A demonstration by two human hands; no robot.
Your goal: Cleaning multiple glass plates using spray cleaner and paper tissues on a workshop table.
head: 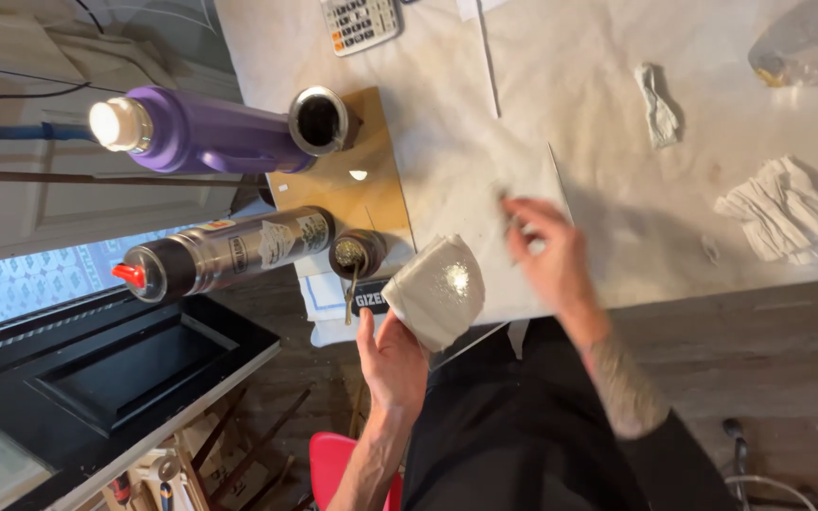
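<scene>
Paper (435, 289), a whitish folded sheet with a sprinkle of pale crumbs on it, sits gripped in the left hand (392, 360) just off the desk (598, 142) edge, near the picture's middle. The fingers close on its lower end, and it tilts up toward 1 o'clock.

From the paper, at 3 o'clock, the right hand (549, 254) hovers over the desk's pale covering. It is blurred; the fingers look loosely spread and hold nothing I can make out.

Just beside the paper at 9 o'clock stands a small dark cup (356, 252) with greenish matter in it and a metal straw (350, 295) hanging down from it. Farther toward 9 o'clock lies a steel flask (229, 252) with a red spout. At 11 o'clock a purple flask (196, 131) with a white cap lies next to a metal cup (318, 120), which stands on a brown board (362, 194).

At 12 o'clock, at the far edge, is a calculator (360, 23). Crumpled white cloths (776, 210) lie at 3 o'clock, well apart, with a smaller wad (657, 106) at 2 o'clock.
</scene>
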